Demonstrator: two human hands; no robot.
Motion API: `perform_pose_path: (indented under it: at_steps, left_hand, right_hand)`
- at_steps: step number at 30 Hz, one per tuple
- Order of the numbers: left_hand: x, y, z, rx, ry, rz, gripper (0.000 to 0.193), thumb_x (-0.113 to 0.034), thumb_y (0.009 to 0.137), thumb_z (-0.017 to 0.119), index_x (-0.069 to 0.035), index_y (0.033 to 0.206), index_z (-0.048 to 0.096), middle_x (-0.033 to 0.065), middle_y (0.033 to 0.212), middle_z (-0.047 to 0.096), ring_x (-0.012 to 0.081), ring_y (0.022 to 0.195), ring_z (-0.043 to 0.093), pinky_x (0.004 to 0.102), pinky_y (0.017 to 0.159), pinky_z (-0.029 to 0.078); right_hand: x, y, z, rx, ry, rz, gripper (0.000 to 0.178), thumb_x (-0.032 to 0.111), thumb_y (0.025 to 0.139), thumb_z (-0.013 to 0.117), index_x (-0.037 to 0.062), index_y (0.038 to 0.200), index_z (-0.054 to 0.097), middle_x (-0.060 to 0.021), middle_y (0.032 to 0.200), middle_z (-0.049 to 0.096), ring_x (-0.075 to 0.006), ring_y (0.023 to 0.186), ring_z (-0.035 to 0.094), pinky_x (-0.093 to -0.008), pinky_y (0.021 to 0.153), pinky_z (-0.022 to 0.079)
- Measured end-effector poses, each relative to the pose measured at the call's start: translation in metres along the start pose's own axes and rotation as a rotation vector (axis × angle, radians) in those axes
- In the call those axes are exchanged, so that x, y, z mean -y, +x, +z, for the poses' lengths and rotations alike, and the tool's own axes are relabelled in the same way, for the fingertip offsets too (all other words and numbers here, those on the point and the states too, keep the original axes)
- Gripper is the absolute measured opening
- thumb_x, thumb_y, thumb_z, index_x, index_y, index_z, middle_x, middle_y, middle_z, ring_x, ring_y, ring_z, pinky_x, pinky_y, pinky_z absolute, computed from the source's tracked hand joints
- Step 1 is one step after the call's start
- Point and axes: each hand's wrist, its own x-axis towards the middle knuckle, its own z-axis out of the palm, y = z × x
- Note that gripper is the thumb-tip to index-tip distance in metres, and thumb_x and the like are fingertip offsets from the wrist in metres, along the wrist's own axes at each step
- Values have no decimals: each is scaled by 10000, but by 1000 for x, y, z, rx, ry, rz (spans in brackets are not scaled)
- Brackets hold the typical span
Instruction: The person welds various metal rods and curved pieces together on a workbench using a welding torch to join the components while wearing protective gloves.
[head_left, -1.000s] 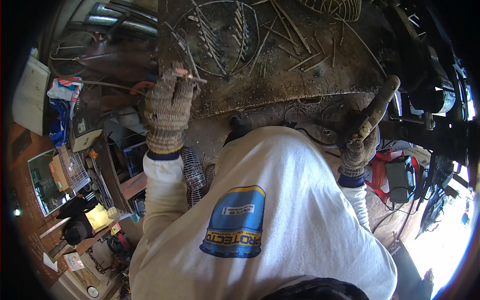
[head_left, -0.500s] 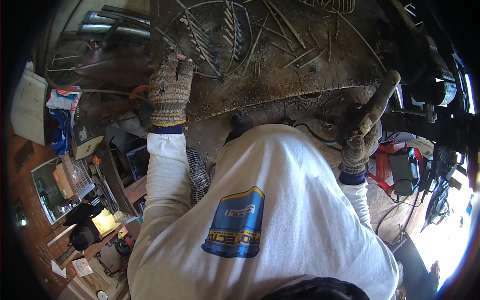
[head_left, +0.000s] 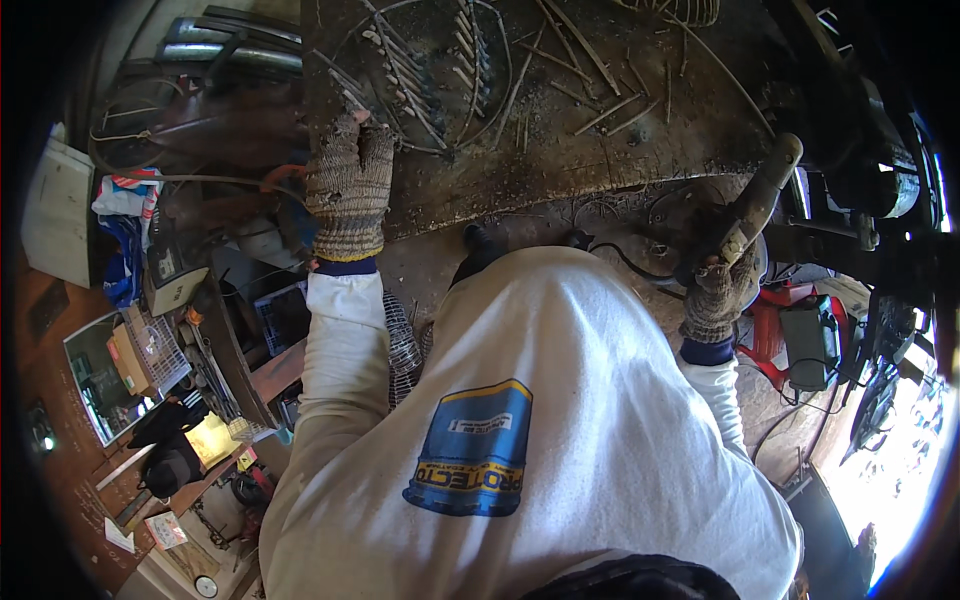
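My left hand (head_left: pixel 348 195), in a striped brown knit work glove, rests at the left edge of a dark metal bench (head_left: pixel 620 160). Its fingers are pressed together at the end of short thin rods (head_left: pixel 350 90); what lies between them is hidden. Just beyond is a leaf-like frame of bent rod (head_left: pixel 507 75) with rows of short metal pieces (head_left: pixel 405 75) inside. My right hand (head_left: pixel 712 305), gloved alike, is closed around a tool with a worn, pale, thick cylindrical handle (head_left: pixel 765 195); the tool's kind is unclear.
Loose rods (head_left: pixel 605 115) lie scattered across the bench, and a curved wire basket shape (head_left: pixel 695 10) sits at its far side. A coil of wire (head_left: pixel 400 345) is below my left forearm. On the right stands a grey and red machine (head_left: pixel 808 335) with cables.
The view has shifted slightly, so the bench and rods appear a little further right. Both hands keep nearly the same pose and place.
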Motion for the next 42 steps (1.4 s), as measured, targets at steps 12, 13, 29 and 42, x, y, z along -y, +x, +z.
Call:
perform_pose_path:
  at_steps: [12, 13, 29, 42]
  left_hand:
    - [0, -10, 0, 7, -22, -6, 320, -288, 922, 732, -131, 1198, 686, 68, 1189, 708, 272, 1093, 688, 409, 932, 547]
    - [1, -10, 1, 8, -24, -4, 320, -288, 922, 732, -131, 1198, 686, 68, 1189, 708, 272, 1093, 688, 409, 932, 547]
    - [1, 13, -11, 136, 126, -45, 383, -414, 906, 730, -131, 1165, 731, 92, 1153, 735, 293, 1059, 703, 418, 918, 557]
    - [36, 24, -37, 427, -362, -109, 274, -110, 960, 698, -80, 1232, 702, 99, 1142, 728, 187, 930, 719, 337, 839, 574]
  right_hand:
    - [8, -2, 9, 10, -28, -3, 851, 408, 807, 858, -26, 1443, 495, -122, 1271, 665, -205, 1056, 689, -300, 853, 571]
    - [10, -3, 11, 8, -29, -3, 851, 408, 807, 858, -26, 1443, 495, -122, 1271, 665, -205, 1056, 689, -300, 853, 571]
    - [-4, -6, -5, 40, 81, 98, 1090, 440, 754, 926, 65, 1581, 323, -49, 1342, 585, -71, 951, 612, -181, 687, 523]
    - [-10, -2, -7, 52, 84, 100, 1008, 357, 816, 888, 73, 1589, 308, -80, 1413, 554, -161, 1123, 631, -220, 768, 554]
